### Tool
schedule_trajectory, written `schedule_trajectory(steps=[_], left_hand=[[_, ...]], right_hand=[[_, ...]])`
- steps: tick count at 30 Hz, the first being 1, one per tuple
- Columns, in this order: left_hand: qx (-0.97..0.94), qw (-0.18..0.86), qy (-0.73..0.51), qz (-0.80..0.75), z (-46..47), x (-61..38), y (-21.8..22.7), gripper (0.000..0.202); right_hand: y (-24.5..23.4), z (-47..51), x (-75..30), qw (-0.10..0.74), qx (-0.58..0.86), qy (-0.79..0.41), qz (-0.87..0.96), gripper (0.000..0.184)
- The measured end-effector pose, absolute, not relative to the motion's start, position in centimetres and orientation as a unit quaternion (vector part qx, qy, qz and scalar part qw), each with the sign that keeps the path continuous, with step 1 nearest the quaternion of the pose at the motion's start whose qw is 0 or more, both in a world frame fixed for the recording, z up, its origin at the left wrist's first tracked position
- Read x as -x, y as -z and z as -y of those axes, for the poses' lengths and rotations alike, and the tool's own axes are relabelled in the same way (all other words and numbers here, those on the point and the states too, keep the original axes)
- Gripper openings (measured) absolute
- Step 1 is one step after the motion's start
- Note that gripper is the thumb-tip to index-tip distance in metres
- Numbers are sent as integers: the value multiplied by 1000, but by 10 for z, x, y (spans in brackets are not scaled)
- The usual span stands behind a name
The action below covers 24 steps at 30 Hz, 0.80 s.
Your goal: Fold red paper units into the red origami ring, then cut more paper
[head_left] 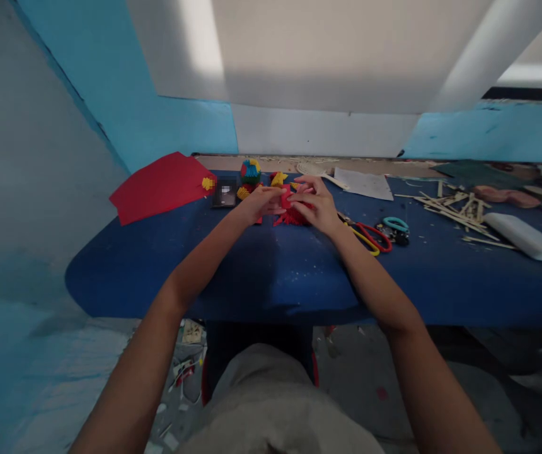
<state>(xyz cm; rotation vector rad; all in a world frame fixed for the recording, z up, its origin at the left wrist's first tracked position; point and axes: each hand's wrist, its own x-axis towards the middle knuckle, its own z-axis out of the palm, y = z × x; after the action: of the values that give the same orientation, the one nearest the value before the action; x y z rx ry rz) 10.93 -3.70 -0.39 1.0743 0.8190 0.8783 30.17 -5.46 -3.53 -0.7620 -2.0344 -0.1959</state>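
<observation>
Over the blue table, my left hand [265,203] and my right hand [317,205] meet with fingertips closed on a small red piece [285,196], which looks like felt or paper. Red fringed strips [292,218] lie beneath and beside the fingers, partly covered by my right hand. Just behind my hands are yellow fringed bits [278,179] and a ball of blue, yellow and red [251,170]. A dark square object [224,192] rests to the left of my left hand. How far each finger wraps the red piece is partly hidden.
A large red sheet [162,189] lies at the left. Red- and yellow-handled scissors [375,238] and a teal-handled tool [395,224] sit right of my right hand. Farther right are scattered wooden sticks [462,208] and a white elongated object [526,238]. The table's front edge [275,314] faces me.
</observation>
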Motion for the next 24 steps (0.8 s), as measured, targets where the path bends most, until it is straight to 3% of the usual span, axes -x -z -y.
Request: schedule_trajectory(steps=[5,11,14,24], left_hand=[[-551,634,-402,-365,36,-104,3,8],[-786,300,-407,-356,36,-99,3,7],[-835,203,-374,-349,36,-100,5,13],[-858,111,-327,-380,39,-103,9,13]], right_hand=[[33,54,-303,424,307,61,850,29],[32,51,-301,356,377,57,853,30],[30,55,-299,310,431,80,844,27],[27,64,-293,253,466,162,832,27]])
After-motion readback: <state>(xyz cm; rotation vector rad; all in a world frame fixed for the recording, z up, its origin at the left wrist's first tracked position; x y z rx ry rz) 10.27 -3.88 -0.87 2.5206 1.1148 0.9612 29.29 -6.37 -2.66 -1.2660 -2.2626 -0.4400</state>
